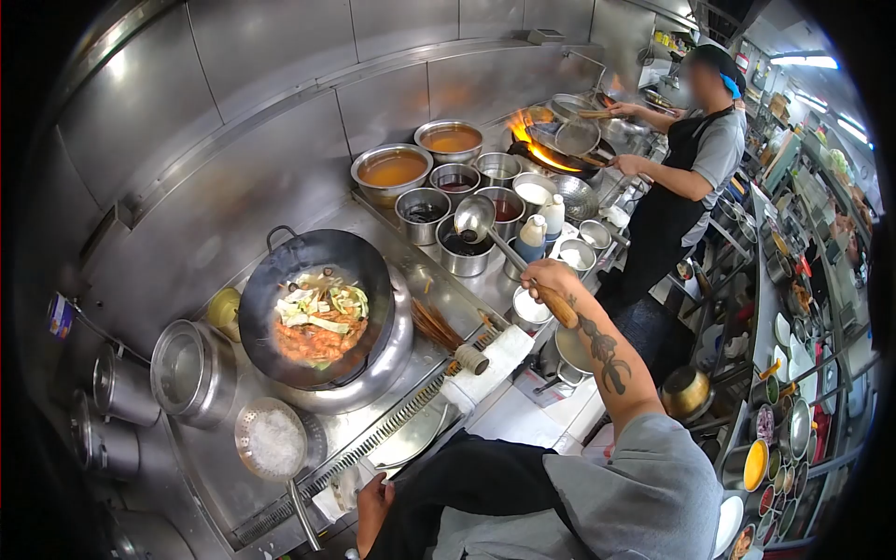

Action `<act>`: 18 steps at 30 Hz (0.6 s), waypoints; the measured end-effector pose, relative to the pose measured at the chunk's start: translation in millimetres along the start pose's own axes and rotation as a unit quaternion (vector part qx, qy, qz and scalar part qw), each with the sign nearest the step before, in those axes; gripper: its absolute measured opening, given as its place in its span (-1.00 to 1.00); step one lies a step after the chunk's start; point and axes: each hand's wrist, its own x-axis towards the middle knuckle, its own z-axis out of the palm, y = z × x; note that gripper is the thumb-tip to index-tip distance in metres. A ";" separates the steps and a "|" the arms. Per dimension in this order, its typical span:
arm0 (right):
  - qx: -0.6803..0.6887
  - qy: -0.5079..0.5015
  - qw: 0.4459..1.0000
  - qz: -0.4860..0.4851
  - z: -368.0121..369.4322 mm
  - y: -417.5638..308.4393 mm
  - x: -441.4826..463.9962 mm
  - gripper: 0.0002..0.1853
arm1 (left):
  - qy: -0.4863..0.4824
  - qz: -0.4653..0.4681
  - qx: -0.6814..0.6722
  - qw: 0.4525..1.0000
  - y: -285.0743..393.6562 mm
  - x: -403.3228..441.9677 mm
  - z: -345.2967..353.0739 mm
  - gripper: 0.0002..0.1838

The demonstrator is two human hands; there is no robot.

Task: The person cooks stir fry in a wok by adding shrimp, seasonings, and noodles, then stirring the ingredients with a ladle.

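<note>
Clockwise from the wok [257, 308]'s centre, its loop handle [280, 233] is rising at eleven. Bare steel counter [378, 403] is opening at five, ending at a coiled-spring edge [373, 439]. The right hand [551, 280] is grasping one ladle [510, 252] by its wooden handle, the bowl hanging at two. The left hand [373, 509] is resting past that edge; whether its fingers are gripping, I cannot tell. Two broth bowls [390, 191] are standing at one, two bottles [531, 238] between two and three, one strainer [245, 439] at seven.
</note>
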 end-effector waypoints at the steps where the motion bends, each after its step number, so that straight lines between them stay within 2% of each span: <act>1: 0.011 0.001 1.000 0.000 2.0 -1.4 -3.5 -0.87 | -0.001 -0.001 0.002 1.000 -0.5 -0.2 -0.1 -0.70; 8: 0.032 -0.008 0.999 0.002 -0.8 8.7 4.0 -0.88 | -0.022 0.013 0.051 0.998 3.5 -0.2 -6.0 -0.69; 18: 0.058 -0.011 0.998 -0.003 4.8 3.9 -4.4 -0.86 | -0.006 -0.010 0.005 1.000 -3.4 -4.6 -4.1 -0.70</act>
